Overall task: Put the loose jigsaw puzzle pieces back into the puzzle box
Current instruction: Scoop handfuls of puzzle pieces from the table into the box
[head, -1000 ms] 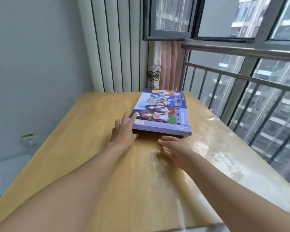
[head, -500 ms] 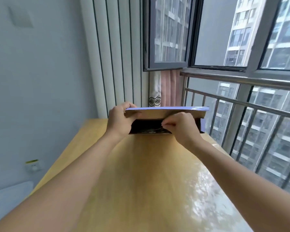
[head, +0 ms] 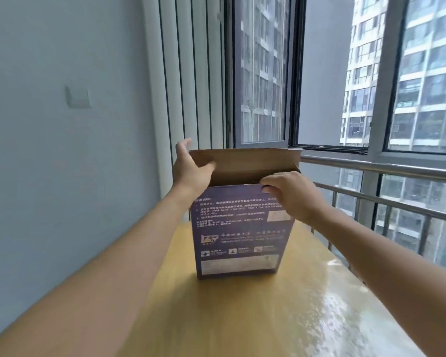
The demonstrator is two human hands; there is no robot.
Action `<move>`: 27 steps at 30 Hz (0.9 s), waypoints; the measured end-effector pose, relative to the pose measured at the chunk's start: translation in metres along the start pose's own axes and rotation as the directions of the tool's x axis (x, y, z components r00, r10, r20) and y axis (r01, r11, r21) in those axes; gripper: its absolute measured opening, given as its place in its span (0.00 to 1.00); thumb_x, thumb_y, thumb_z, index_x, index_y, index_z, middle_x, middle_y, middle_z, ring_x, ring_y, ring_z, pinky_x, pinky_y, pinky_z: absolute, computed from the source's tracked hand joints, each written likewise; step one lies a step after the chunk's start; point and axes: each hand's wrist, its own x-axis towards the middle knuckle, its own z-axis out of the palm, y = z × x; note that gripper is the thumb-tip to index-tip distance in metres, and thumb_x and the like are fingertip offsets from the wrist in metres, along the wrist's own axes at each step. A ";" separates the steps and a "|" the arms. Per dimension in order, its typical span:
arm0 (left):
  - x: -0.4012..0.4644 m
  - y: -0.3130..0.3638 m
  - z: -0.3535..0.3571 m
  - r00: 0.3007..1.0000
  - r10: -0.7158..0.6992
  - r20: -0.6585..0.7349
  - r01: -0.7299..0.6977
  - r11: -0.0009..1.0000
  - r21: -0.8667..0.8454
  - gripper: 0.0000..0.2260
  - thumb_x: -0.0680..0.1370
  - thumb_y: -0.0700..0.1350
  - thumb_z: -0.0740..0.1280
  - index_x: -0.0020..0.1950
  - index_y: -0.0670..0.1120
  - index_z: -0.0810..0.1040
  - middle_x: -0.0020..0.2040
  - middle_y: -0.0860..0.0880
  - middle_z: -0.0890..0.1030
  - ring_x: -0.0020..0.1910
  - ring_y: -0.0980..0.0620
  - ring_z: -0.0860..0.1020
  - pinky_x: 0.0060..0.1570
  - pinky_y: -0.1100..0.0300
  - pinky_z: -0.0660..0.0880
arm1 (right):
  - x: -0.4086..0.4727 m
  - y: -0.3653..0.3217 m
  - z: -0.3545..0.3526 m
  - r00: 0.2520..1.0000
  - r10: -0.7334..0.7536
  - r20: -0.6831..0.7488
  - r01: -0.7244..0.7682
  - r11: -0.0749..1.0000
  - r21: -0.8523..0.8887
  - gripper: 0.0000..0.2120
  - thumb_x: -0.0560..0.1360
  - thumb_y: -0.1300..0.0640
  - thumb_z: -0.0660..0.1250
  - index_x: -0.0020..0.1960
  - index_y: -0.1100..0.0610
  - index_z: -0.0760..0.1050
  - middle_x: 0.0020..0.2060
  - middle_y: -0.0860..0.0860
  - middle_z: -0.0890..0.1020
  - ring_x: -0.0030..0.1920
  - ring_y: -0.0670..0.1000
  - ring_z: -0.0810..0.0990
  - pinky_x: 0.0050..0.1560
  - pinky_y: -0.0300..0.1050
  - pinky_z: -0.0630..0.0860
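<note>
The purple puzzle box (head: 237,235) stands upright on end on the wooden table (head: 242,318), its printed back facing me. Its brown top flap (head: 245,161) is lifted open. My left hand (head: 191,168) holds the box's upper left corner, thumb on the inside of the flap and fingers behind it. My right hand (head: 291,194) grips the top edge of the back panel at the right, fingertips hooked into the opening. No loose puzzle pieces are visible; the inside of the box is hidden.
A metal railing (head: 386,181) and large windows run along the table's right side. A grey wall (head: 62,150) borders the left, with vertical blinds (head: 188,73) behind the box. The shiny tabletop stretches toward me in front of the box.
The box went from lying flat on the table to being lifted edge-on, and now stands upright with its top flap opened. Both hands moved up with it to the top edge.
</note>
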 end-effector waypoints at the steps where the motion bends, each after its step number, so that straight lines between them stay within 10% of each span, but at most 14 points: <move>1: 0.004 0.003 -0.001 1.000 -0.002 -0.010 0.002 1.000 -0.020 0.29 0.79 0.45 0.71 0.75 0.52 0.60 0.74 0.46 0.68 0.71 0.47 0.69 0.60 0.63 0.68 | 0.004 0.000 -0.004 1.000 0.006 -0.030 -0.004 0.999 0.050 0.08 0.81 0.58 0.66 0.53 0.52 0.83 0.47 0.48 0.85 0.45 0.51 0.82 0.45 0.48 0.79; 7: 0.013 -0.014 -0.004 0.996 -0.084 -0.015 0.079 0.978 -0.194 0.19 0.82 0.49 0.65 0.67 0.51 0.60 0.55 0.48 0.75 0.46 0.51 0.78 0.38 0.59 0.75 | 0.021 0.008 -0.012 0.998 -0.044 -0.055 0.050 0.992 0.117 0.05 0.79 0.59 0.69 0.49 0.53 0.84 0.44 0.46 0.83 0.43 0.49 0.80 0.49 0.55 0.79; 12: 0.009 -0.034 0.001 0.983 -0.116 0.145 0.145 0.968 -0.206 0.05 0.83 0.52 0.64 0.54 0.55 0.69 0.55 0.44 0.78 0.44 0.47 0.82 0.44 0.50 0.79 | 0.013 0.016 -0.016 0.999 -0.044 -0.007 0.045 0.990 0.134 0.05 0.79 0.56 0.69 0.52 0.50 0.84 0.46 0.44 0.83 0.45 0.46 0.80 0.55 0.60 0.78; 15: 0.009 -0.039 -0.001 0.987 -0.036 0.157 0.068 0.976 -0.208 0.03 0.81 0.59 0.63 0.48 0.65 0.71 0.55 0.45 0.79 0.50 0.42 0.82 0.50 0.42 0.80 | -0.001 0.013 -0.030 0.928 -0.052 -0.369 0.119 0.980 0.162 0.07 0.78 0.53 0.72 0.52 0.56 0.84 0.50 0.49 0.84 0.51 0.50 0.80 0.54 0.50 0.78; 17: 0.003 -0.035 -0.002 0.982 0.024 0.189 0.010 0.985 -0.172 0.07 0.79 0.64 0.60 0.50 0.63 0.71 0.57 0.48 0.79 0.52 0.45 0.81 0.49 0.48 0.79 | -0.011 0.022 -0.031 0.738 0.251 -0.626 -0.112 0.961 0.253 0.11 0.76 0.50 0.73 0.53 0.55 0.81 0.55 0.51 0.80 0.58 0.51 0.76 0.59 0.46 0.73; 19: -0.003 -0.034 0.001 0.980 0.043 0.195 -0.004 0.981 -0.194 0.11 0.80 0.63 0.55 0.52 0.58 0.71 0.58 0.50 0.78 0.50 0.48 0.80 0.46 0.53 0.78 | -0.014 0.031 -0.031 0.682 0.649 -0.337 -0.350 0.694 0.629 0.21 0.77 0.45 0.70 0.65 0.52 0.73 0.62 0.50 0.76 0.62 0.51 0.75 0.63 0.48 0.73; 22: -0.011 -0.031 0.007 0.992 -0.063 0.111 0.101 0.918 -0.384 0.04 0.86 0.50 0.55 0.60 0.54 0.66 0.57 0.50 0.75 0.41 0.51 0.78 0.38 0.56 0.76 | -0.016 0.024 -0.026 0.724 0.636 0.267 -0.460 0.156 0.874 0.15 0.83 0.53 0.61 0.69 0.50 0.71 0.58 0.55 0.82 0.43 0.46 0.85 0.41 0.42 0.81; 27: -0.016 -0.031 0.008 0.992 -0.005 0.125 0.057 0.910 -0.412 0.20 0.85 0.54 0.55 0.77 0.59 0.57 0.66 0.50 0.73 0.60 0.52 0.77 0.55 0.55 0.79 | -0.023 0.031 -0.023 0.788 0.548 0.279 -0.322 -0.019 0.946 0.19 0.85 0.59 0.57 0.73 0.44 0.68 0.60 0.55 0.81 0.45 0.50 0.84 0.37 0.45 0.83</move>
